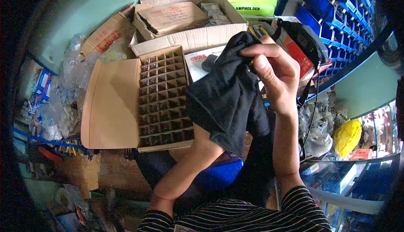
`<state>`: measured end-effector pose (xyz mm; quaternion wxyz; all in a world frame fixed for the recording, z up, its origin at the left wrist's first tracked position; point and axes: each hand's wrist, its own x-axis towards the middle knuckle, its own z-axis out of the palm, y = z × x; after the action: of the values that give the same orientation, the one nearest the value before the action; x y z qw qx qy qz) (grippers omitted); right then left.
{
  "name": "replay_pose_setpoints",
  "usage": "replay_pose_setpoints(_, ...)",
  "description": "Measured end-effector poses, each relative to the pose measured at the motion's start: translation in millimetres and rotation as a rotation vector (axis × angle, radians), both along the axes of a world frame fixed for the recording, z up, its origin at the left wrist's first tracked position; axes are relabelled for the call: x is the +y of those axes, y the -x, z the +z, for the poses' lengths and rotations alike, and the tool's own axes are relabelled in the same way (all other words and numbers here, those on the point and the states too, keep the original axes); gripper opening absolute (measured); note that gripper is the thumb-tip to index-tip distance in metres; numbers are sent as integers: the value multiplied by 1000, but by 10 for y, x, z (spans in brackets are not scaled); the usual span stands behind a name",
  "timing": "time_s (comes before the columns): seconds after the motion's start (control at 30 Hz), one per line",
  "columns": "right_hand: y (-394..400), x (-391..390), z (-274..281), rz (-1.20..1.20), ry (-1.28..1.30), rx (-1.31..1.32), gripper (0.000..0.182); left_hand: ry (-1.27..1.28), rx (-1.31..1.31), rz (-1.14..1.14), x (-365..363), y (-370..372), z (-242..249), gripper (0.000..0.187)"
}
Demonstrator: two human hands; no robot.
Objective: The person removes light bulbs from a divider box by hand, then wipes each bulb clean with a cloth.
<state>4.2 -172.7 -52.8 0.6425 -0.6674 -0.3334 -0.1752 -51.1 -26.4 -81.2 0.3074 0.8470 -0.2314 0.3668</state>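
Observation:
A black cloth (229, 97) hangs in folds in front of me, beside the open partitioned carton. My right hand (275, 70) is closed at its upper end, thumb and forefinger pinching the fabric. My left forearm (189, 164) reaches up under the cloth, which hides my left hand and its fingers. To the left lies the brown carton (111, 103), its flap folded out and its cardboard grid (164, 93) holding small dark items in many of the cells.
Behind stands a larger cardboard box (185, 36) with packets inside, near green lampholder boxes (248, 9). A black bag (303, 38) with a strap sits right of my hand. Blue bins (336, 30) line the right wall; clear plastic bags (69, 93) crowd the left.

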Motion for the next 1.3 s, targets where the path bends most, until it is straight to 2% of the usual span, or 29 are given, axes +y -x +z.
replay_pose_setpoints(0.1,6,90,5,56,-68,45,19,72,42,108,36,5,-59,29)
replay_pose_setpoints(0.2,-78,95,-40,72,36,-141,23,153,85,158,96,25,-126,30)
replay_pose_setpoints(0.27,-70,88,-38,-36,123,-258,25,219,99,115,132,40,-141,30)
replay_pose_setpoints(0.33,-94,116,-68,-156,152,-402,25,319,94,16,145,4,-109,21)
replay_pose_setpoints(0.47,-68,134,-76,-338,113,-374,24,275,207,-97,47,-48,118,21)
replay_pose_setpoints(0.6,6,152,-32,-318,178,-349,20,203,190,-55,25,-59,160,20)
replay_pose_setpoints(0.67,27,169,-14,-345,187,-372,17,221,156,-38,-12,-38,-152,24)
replay_pose_setpoints(0.7,58,138,31,-364,253,-367,14,289,189,-63,-34,-82,-519,25)
replay_pose_setpoints(0.73,10,106,4,-362,261,-400,15,425,317,-255,28,-60,-413,26)
replay_pose_setpoints(0.8,-71,51,-24,-320,92,-315,13,746,594,-581,153,-20,-201,28)
replay_pose_setpoints(0.87,-328,-154,-103,-300,-166,-248,14,878,827,-642,40,-70,-415,29)
replay_pose_setpoints(0.93,-473,-345,-99,-444,-259,-65,19,1001,893,-783,3,-100,-376,34)
replay_pose_setpoints(1.0,-656,-459,-201,-582,-68,56,23,1113,776,-1011,-7,-192,-41,37)
replay_pose_setpoints(1.03,-826,-530,-307,-729,107,26,22,921,621,-874,39,-192,74,39)
replay_pose_setpoints(1.07,-1094,-649,-502,-807,260,-99,20,829,590,-695,56,-166,66,30)
replay_pose_setpoints(1.1,-1215,-683,-601,-807,343,-53,21,755,560,-577,77,-129,64,30)
replay_pose_setpoints(1.2,-1456,-740,-819,-746,515,141,26,629,552,-580,104,-57,21,29)
replay_pose_setpoints(1.3,-1582,-761,-862,-760,683,15,27,556,556,-670,3,-14,-71,29)
